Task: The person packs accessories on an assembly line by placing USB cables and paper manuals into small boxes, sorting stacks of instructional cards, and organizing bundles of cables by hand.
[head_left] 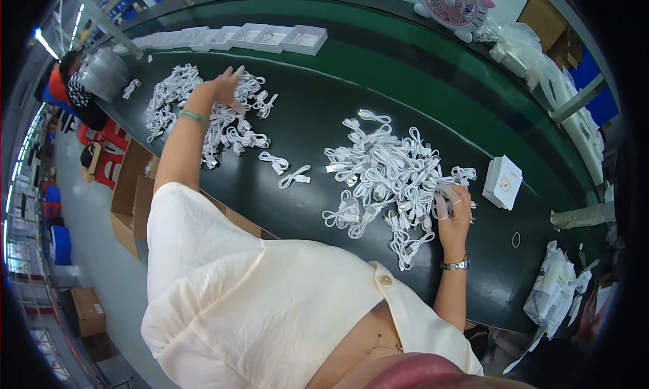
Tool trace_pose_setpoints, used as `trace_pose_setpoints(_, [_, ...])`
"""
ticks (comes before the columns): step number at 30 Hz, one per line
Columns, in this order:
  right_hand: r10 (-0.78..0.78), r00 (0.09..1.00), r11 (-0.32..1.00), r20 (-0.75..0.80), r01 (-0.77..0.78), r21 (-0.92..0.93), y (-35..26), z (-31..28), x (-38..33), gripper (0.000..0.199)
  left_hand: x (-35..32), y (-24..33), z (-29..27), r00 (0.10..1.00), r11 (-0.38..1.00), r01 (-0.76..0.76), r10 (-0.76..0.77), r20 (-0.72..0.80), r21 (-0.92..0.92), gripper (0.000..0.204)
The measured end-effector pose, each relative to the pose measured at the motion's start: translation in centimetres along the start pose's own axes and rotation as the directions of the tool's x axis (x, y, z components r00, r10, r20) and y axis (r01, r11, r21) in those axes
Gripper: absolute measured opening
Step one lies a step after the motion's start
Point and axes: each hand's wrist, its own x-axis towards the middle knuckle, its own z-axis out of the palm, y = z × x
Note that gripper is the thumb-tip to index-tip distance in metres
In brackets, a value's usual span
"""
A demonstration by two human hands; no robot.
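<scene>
Two heaps of white coiled USB cables lie on a dark green work table. My left hand [224,88], with a green bangle at its wrist, reaches over the far part of the left heap [174,91]. Its thumb and fingers are apart, and I see nothing held in them. At the right edge of the larger right heap [378,162], my right hand [457,210] touches the cables with bent, separated fingers that wear pale finger covers. A metal watch [455,263] is on that wrist. Two single cable bundles, a nearer one [295,177] and a farther one [274,162], lie between the heaps.
White open boxes [304,40] line the table's far edge. A stack of white cards or small boxes [503,182] stands right of the right heap, near a rubber band [516,239] and plastic bags [551,287]. Cardboard boxes [128,206] stand left; a person [78,91] sits beyond.
</scene>
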Motion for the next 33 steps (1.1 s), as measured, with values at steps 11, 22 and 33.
trace_pose_setpoints(11, [0.001,0.999,0.994,-0.051,0.005,0.109,0.3,0.5,0.5,0.020,1.9,0.1,1.1,0.965,0.998,-0.055,0.046,-0.258,-0.028,0.078])
trace_pose_setpoints(22, [0.045,0.998,0.994,-0.037,-0.041,0.099,1.0,-0.1,-0.4,0.017,-0.6,7.4,-2.9,0.875,0.827,-0.352,0.125,-0.468,-0.438,0.066])
trace_pose_setpoints(33, [0.128,0.972,0.977,-0.199,-0.089,0.193,0.8,-0.2,-0.4,0.020,-8.7,34.4,-7.3,0.702,0.536,-0.710,0.585,-0.406,-0.456,0.055])
